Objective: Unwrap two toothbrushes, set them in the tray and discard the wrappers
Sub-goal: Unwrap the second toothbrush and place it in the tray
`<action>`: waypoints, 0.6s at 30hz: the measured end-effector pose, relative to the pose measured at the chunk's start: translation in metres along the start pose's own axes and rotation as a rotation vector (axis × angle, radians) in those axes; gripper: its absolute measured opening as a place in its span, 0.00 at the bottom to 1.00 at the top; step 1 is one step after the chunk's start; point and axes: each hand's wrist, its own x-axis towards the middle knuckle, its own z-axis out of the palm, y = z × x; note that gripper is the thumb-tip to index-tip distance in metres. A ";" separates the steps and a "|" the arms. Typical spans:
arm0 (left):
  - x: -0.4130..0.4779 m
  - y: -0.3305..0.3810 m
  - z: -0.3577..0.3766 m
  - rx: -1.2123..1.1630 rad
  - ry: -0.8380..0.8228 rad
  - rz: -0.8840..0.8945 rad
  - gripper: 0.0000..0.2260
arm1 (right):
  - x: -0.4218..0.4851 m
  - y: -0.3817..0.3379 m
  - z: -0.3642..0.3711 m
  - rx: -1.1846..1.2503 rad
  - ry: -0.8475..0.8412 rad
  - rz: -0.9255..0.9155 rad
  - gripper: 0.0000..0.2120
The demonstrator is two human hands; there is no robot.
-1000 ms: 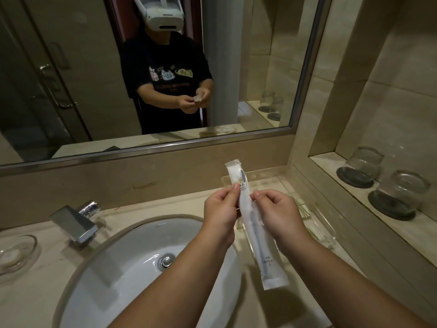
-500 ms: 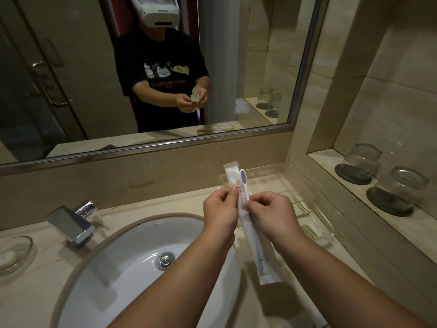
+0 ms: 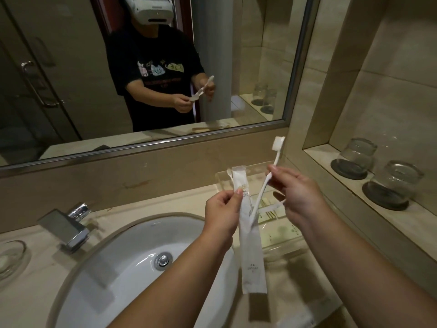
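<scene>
**Me:** The fingers [image 3: 275, 171] of my right hand [image 3: 300, 197] pinch the toothbrush [image 3: 261, 192] by its neck. My left hand [image 3: 222, 214] pinches the wrapper [image 3: 251, 252] near its top.

**You:** How should the pull go?

**Me:** Straight along the handle, I think, with the wrapper held firm so the tail doesn't snag.

**You:** Which way does it point?

**Me:** Bristles up and to the right, tail down-left inside the torn wrapper, in front of the tray [image 3: 287, 237].
</scene>
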 end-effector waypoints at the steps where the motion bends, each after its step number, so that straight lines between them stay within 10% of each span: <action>1: 0.001 -0.002 -0.001 -0.006 -0.003 -0.021 0.10 | 0.003 -0.006 -0.005 0.030 0.009 0.010 0.01; 8: 0.014 -0.016 -0.018 -0.024 0.038 -0.148 0.11 | 0.034 -0.017 -0.034 0.228 0.146 0.110 0.07; 18: 0.047 -0.030 -0.020 0.027 0.128 -0.176 0.11 | 0.080 0.042 -0.047 -0.371 0.061 0.193 0.11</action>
